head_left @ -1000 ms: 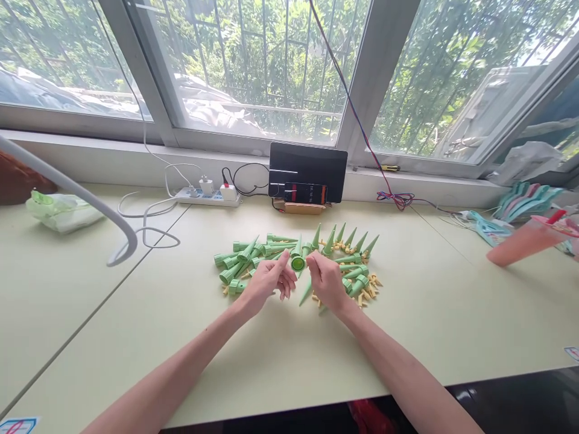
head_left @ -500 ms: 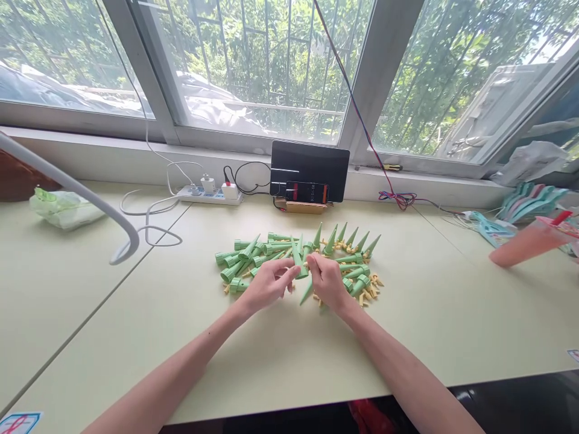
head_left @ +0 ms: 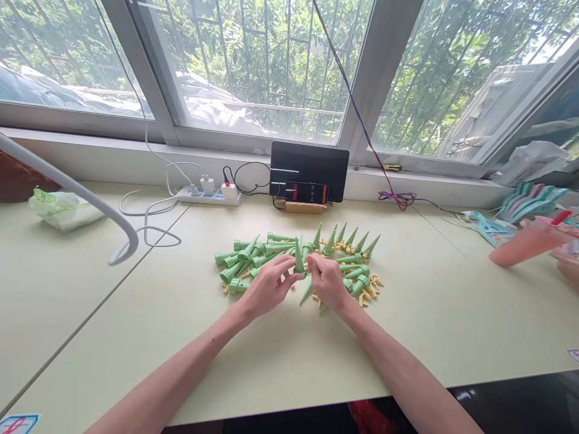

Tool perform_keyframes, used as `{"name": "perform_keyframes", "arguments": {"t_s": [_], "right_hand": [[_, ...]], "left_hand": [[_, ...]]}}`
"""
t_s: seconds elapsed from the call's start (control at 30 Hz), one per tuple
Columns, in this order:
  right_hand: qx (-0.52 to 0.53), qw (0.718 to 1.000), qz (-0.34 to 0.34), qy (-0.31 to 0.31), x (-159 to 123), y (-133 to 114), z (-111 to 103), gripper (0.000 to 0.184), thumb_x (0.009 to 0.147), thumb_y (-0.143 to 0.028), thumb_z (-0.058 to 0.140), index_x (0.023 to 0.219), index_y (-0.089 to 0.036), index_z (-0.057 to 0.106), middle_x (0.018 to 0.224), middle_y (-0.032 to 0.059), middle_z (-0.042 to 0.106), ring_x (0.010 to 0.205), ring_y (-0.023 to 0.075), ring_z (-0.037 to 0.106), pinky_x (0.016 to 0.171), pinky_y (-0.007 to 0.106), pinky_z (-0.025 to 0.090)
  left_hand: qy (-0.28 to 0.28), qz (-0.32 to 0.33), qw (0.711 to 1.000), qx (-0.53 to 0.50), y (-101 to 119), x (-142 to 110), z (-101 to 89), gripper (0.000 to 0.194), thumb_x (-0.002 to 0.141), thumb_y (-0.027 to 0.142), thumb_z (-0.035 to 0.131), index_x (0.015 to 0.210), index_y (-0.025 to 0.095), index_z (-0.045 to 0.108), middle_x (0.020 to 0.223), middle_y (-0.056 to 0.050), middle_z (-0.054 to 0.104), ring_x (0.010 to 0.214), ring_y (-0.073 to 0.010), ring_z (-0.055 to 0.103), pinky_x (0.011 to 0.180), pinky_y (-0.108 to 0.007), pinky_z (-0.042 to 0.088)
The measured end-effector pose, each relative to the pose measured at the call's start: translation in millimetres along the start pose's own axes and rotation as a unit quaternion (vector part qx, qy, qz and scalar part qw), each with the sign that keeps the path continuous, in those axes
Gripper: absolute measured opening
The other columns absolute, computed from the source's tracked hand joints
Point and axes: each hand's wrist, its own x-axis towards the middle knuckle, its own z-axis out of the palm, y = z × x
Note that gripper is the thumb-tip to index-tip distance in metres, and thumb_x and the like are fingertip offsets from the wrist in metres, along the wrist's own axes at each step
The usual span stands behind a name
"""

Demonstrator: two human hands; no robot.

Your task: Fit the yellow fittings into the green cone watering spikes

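Note:
My left hand point(head_left: 274, 280) grips a green plastic spike point(head_left: 299, 258) near its wide base, with the point upward. My right hand point(head_left: 326, 278) is closed right beside that spike, its thumb and fingers pinched together; what they hold, if anything, is hidden. Below the right hand lies another green spike point(head_left: 306, 292), partly covered. On the left, green spikes with ridged caps point(head_left: 236, 286) lie in a pile. Several capped spikes point(head_left: 360, 242) stand point up behind my right hand, and others lie beside it. Small yellow plastic pieces point(head_left: 371, 289) are scattered among them.
A phone point(head_left: 308, 192) leans against a black tablet point(head_left: 332, 172) at the back. The power strip point(head_left: 210, 194) with cables is left of it. A white curved tube point(head_left: 122, 238) reaches in from the left. At right are a pink drink cup point(head_left: 520, 244) and another person's hand point(head_left: 569, 262).
In my left hand the spike has turned more upright, so its open base no longer faces me. My right hand has barely moved. Another hand has come in at the right edge.

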Motion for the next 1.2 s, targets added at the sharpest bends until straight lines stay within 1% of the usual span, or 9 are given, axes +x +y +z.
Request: {"name": "perform_keyframes", "arguments": {"t_s": [0.2,0.33,0.43,0.53,0.63,0.73,0.83,0.9,1.2], "right_hand": [[0.000,1.000,0.009,-0.009,0,0,3,0.041,0.103,-0.036,0.029,0.067,-0.021,0.040,0.059,-0.0023,0.044,0.052,0.0114,0.041,0.054,0.025,0.032],[0.001,1.000,0.017,0.003,-1,0,5,0.040,0.103,-0.037,0.030,0.067,-0.021,0.038,0.058,-0.0036,0.040,0.050,0.0112,0.037,0.052,0.025,0.029],[-0.003,0.999,0.022,0.027,0,-2,3,0.039,0.103,-0.036,0.030,0.068,-0.021,0.036,0.058,-0.0040,0.038,0.051,0.0115,0.034,0.052,0.025,0.029],[-0.019,0.998,0.020,0.060,1,-5,-1,0.038,0.103,-0.034,0.030,0.068,-0.022,0.034,0.059,-0.0039,0.037,0.051,0.0120,0.032,0.053,0.025,0.029],[-0.035,0.997,0.004,0.067,2,-5,-4,0.037,0.103,-0.033,0.029,0.068,-0.022,0.035,0.059,-0.0036,0.036,0.052,0.0121,0.032,0.054,0.026,0.029],[-0.041,0.998,-0.021,0.050,2,-4,-5,0.037,0.103,-0.033,0.030,0.068,-0.022,0.035,0.061,-0.0033,0.037,0.053,0.0120,0.034,0.055,0.025,0.030],[-0.039,0.998,-0.038,0.034,1,-4,-3,0.037,0.103,-0.032,0.031,0.069,-0.021,0.037,0.062,-0.0031,0.038,0.054,0.0117,0.034,0.055,0.024,0.030],[-0.035,0.998,-0.043,0.029,1,-4,-3,0.036,0.103,-0.032,0.032,0.069,-0.021,0.038,0.061,-0.0032,0.038,0.053,0.0115,0.034,0.054,0.024,0.030],[-0.020,1.000,-0.004,0.010,-2,0,1,0.038,0.103,-0.033,0.032,0.069,-0.020,0.043,0.064,-0.0009,0.048,0.054,0.0117,0.041,0.055,0.024,0.032]], "left_hand": [[0.026,0.028,0.998,0.054,-4,-2,0.8,0.026,0.099,0.027,0.044,0.118,0.026,0.061,0.112,-0.006,0.060,0.066,-0.0084,0.055,0.066,-0.023,0.049],[0.050,0.022,0.996,0.076,-4,-2,3.1,0.031,0.099,0.025,0.043,0.124,0.032,0.061,0.123,-0.006,0.057,0.061,-0.0056,0.055,0.067,-0.024,0.051],[0.087,-0.022,0.995,0.035,2,0,4.0,0.031,0.096,0.031,0.050,0.124,0.029,0.061,0.124,-0.008,0.057,0.065,-0.0081,0.059,0.058,-0.022,0.051],[0.109,-0.114,0.986,-0.063,10,4,0.6,0.034,0.092,0.043,0.055,0.117,0.021,0.061,0.115,-0.009,0.063,0.059,-0.0093,0.060,0.048,-0.021,0.049],[0.075,-0.209,0.961,-0.164,15,8,-5.7,0.043,0.090,0.056,0.050,0.087,0.016,0.065,0.074,-0.004,0.066,0.044,-0.0088,0.054,0.039,-0.020,0.042],[0.021,-0.256,0.933,-0.251,16,10,-9.3,0.053,0.088,0.063,0.050,0.072,0.014,0.063,0.061,-0.002,0.061,0.041,-0.0084,0.052,0.037,-0.019,0.039],[-0.039,-0.268,0.915,-0.301,14,9,-8.7,0.050,0.084,0.063,0.055,0.073,0.014,0.062,0.056,-0.001,0.058,0.043,-0.0091,0.053,0.039,-0.018,0.039],[-0.056,-0.261,0.911,-0.315,13,9,-7.9,0.047,0.082,0.061,0.060,0.073,0.015,0.061,0.055,0.000,0.057,0.045,-0.0093,0.054,0.041,-0.018,0.041],[-0.060,-0.235,0.935,-0.258,11,6,-6.8,0.042,0.083,0.058,0.060,0.076,0.016,0.055,0.056,0.000,0.059,0.044,-0.0097,0.053,0.043,-0.021,0.043]]}}
